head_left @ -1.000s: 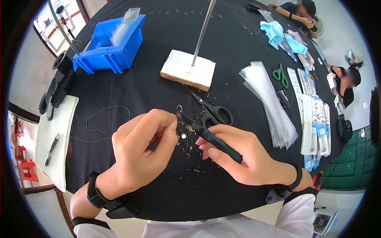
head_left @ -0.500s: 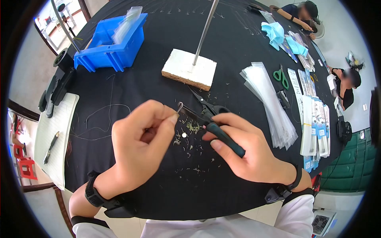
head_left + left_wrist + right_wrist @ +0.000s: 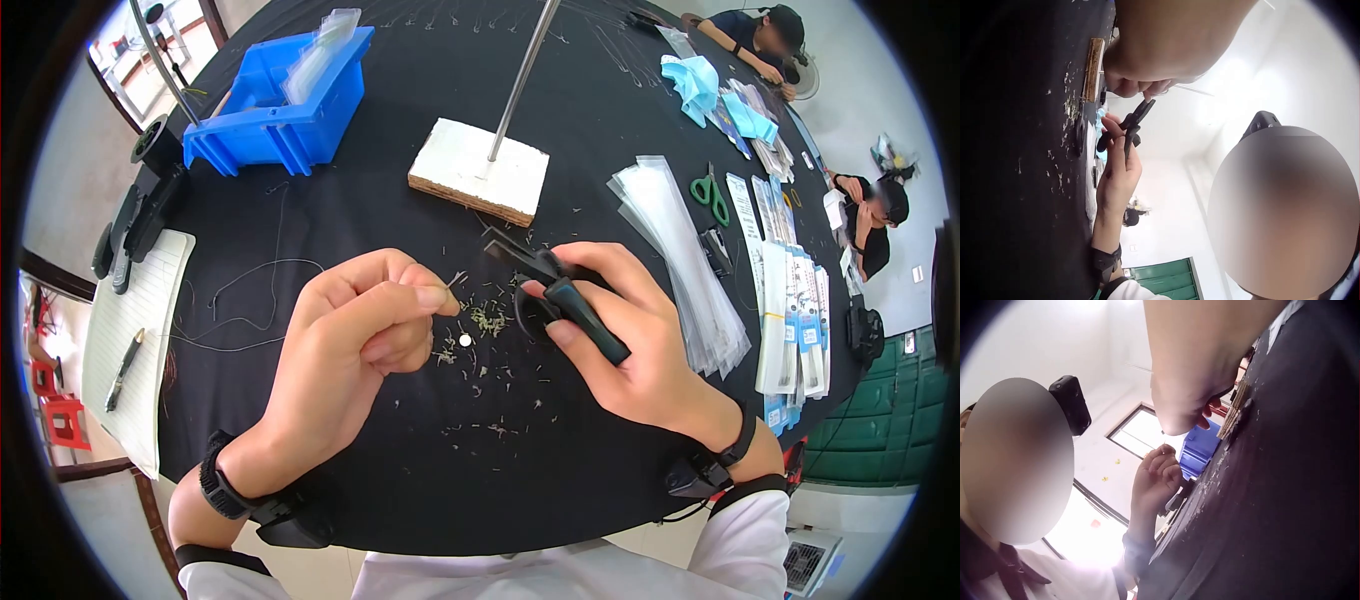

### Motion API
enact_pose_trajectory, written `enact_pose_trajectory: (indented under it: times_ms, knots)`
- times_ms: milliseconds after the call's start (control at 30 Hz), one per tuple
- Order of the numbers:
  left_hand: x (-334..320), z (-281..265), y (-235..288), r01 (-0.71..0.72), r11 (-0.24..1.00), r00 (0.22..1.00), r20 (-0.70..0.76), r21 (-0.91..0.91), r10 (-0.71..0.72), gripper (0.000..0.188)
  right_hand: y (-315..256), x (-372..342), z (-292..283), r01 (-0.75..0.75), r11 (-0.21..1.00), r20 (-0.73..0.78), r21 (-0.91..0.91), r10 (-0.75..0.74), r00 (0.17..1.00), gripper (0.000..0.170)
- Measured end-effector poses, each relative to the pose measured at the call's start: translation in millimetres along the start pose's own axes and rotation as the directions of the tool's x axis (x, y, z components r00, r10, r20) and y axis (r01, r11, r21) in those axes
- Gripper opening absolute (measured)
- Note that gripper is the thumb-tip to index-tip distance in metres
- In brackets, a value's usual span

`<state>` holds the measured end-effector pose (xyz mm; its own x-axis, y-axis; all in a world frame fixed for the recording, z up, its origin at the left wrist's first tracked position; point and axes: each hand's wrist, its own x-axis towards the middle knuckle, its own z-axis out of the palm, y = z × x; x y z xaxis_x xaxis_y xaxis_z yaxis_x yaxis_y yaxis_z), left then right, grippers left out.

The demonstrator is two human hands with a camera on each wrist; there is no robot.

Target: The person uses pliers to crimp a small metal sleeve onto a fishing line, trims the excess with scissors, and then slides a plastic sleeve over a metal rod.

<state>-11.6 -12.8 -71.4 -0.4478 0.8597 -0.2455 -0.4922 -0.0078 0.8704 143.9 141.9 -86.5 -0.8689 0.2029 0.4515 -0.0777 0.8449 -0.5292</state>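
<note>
In the head view my left hand [image 3: 365,335] pinches a small metal hook [image 3: 458,279] between thumb and forefinger, its end poking out past the fingertips. My right hand [image 3: 630,335] grips dark-green-handled pliers [image 3: 590,318], their black head raised toward the upper left, apart from the hook. Behind the pliers, black scissors lie on the table, mostly hidden, with one handle loop [image 3: 530,312] showing. Small clippings [image 3: 488,320] and a white round piece [image 3: 465,341] lie below the hands. The left wrist view also shows the pliers [image 3: 1140,117] close by the left fingers.
A white-topped block [image 3: 478,170] with an upright metal rod stands ahead. To the left are a blue bin [image 3: 300,130], thin line [image 3: 245,320], a notebook [image 3: 140,300] and a pen. Clear sleeves [image 3: 680,270], green scissors [image 3: 710,195] and packets lie right; two people sit beyond.
The pliers have drawn back from the hook, up and to the right, with their head now lifted. My left hand has rolled, keeping the hook pinched.
</note>
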Motion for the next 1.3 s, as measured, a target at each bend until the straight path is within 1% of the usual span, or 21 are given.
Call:
enact_pose_trajectory:
  times_ms: [67, 167, 400, 500, 600, 633, 733, 833, 933, 1033, 1133, 1233, 1300]
  knots:
    - [-0.3, 0.0, -0.6, 0.008, 1.000, 1.000, -0.002, -0.001, -0.008, 0.013, -2.0, 0.9, -1.3, 0.016, 0.999, -0.003, -0.027, -0.016, 1.000, 0.019]
    - [-1.4, 1.5, -0.4, 0.007, 1.000, 1.000, -0.009, 0.018, -0.007, 0.012, -4.5, 1.5, -0.8, 0.025, 1.000, 0.026, -0.003, -0.025, 0.999, 0.019]
    - [-1.4, 1.7, -2.1, -0.004, 1.000, 1.000, -0.003, 0.027, 0.004, 0.011, -9.7, 0.6, 0.4, 0.069, 0.992, 0.042, -0.109, -0.065, 0.997, 0.020]
    - [-1.3, 1.7, -3.4, -0.006, 1.000, 1.000, -0.006, 0.028, 0.006, 0.010, -9.1, 0.0, 1.8, 0.107, 0.983, 0.025, -0.151, -0.105, 0.994, 0.019]
    - [-1.2, 2.2, -4.4, -0.007, 0.999, 1.000, -0.003, 0.037, 0.007, 0.009, -7.8, -2.5, 4.0, 0.113, 0.986, 0.013, -0.124, -0.113, 0.994, 0.019]
    - [-1.3, 2.3, -4.3, -0.008, 0.999, 1.000, -0.002, 0.044, 0.008, 0.009, -7.6, -1.3, 4.4, 0.142, 0.983, -0.007, -0.119, -0.144, 0.990, 0.018]
    - [-2.6, 2.2, -4.9, -0.019, 0.996, 1.000, -0.004, 0.090, 0.020, 0.008, -6.1, -3.1, 4.3, 0.122, 0.992, -0.002, -0.028, -0.122, 0.993, 0.017]
    - [-3.4, 2.2, -5.8, -0.030, 0.994, 0.999, -0.008, 0.110, 0.032, 0.008, -6.0, -4.7, 4.9, 0.105, 0.994, 0.006, 0.020, -0.105, 0.994, 0.016]
    - [-3.3, 2.3, -6.3, -0.030, 0.993, 1.000, -0.005, 0.111, 0.031, 0.008, -8.0, -5.6, 5.1, 0.051, 0.997, 0.015, 0.053, -0.052, 0.999, 0.014]
    - [-3.8, 3.1, -7.3, -0.018, 0.994, 1.000, -0.010, 0.104, 0.019, 0.008, -9.7, -4.5, 1.5, 0.054, 0.995, 0.028, 0.082, -0.057, 0.998, 0.015]
    - [-4.4, 3.2, -7.2, -0.012, 0.991, 1.000, 0.007, 0.133, 0.012, 0.007, -5.7, -6.6, 4.8, 0.055, 0.998, -0.020, -0.007, -0.055, 0.998, 0.016]
    - [-3.4, 2.9, -8.5, -0.019, 0.990, 1.000, 0.004, 0.140, 0.018, 0.007, -2.8, -7.3, 7.8, 0.101, 0.991, -0.054, -0.086, -0.106, 0.993, 0.017]
    - [-4.3, 4.3, -7.6, -0.030, 0.985, 1.000, -0.002, 0.167, 0.030, 0.008, -2.4, -7.1, 8.0, 0.112, 0.988, -0.059, -0.107, -0.119, 0.991, 0.017]
